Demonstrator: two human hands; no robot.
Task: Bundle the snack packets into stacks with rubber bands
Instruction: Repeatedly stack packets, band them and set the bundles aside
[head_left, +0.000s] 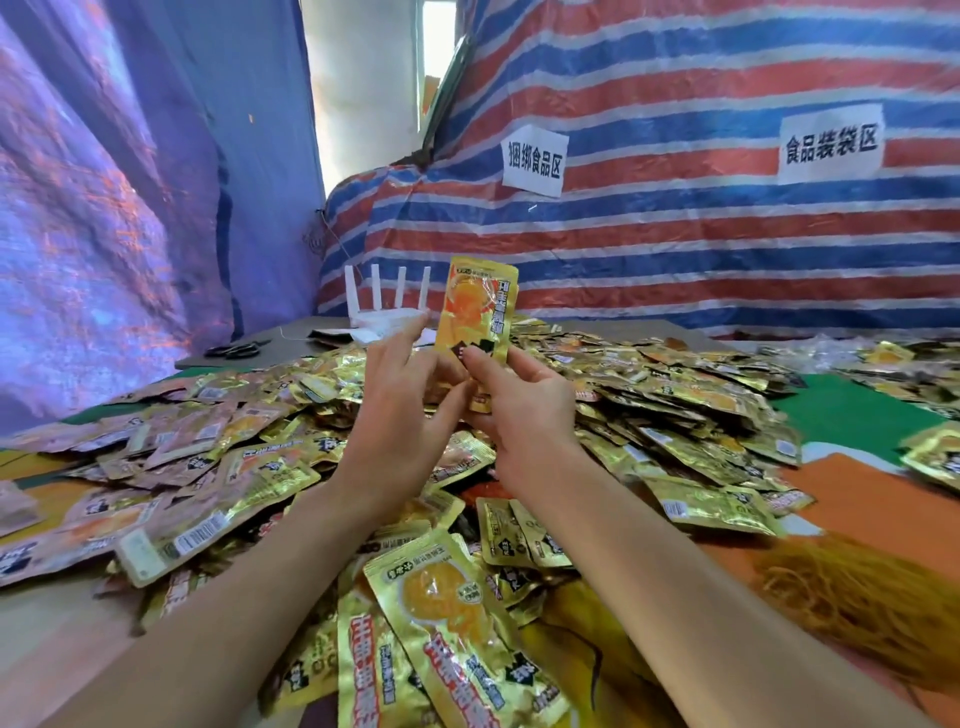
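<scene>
Head view, single entry: gathering step in hand, no band yet on anything visible. Held packet (477, 312): flat rectangular foil sachet, gold with an orange fruit print and black lettering, glossy and creased, standing upright above the middle of the table (52, 649). Whether more packets lie behind it cannot be told, though a second edge seems to show below the grip. Right hand (524, 400): pinches the sachet's lower end, thumb on the front face. Left hand (400, 395): fingers straight and spread, touching the sachet's left edge and gripping nothing, apparently squaring it up. Loose packets (675, 384): same type, a deep slithery heap from the near edge to the far middle, faces and barcoded backs mixed, none aligned. Rubber bands (857, 597): by appearance, a tangled tan-orange mound near the right edge, thin and stringy, untouched. Next move, by judgement: add matched packets until the stack is thick enough, tap the edges flush, then reach right for one band and stretch it round the middle; smooth foil will slide unless held firmly. Also present: white router (387, 306) with four upright antennas and dark scissors (236, 349) at the far-left corner; striped woven tarpaulin (727, 234) behind.
</scene>
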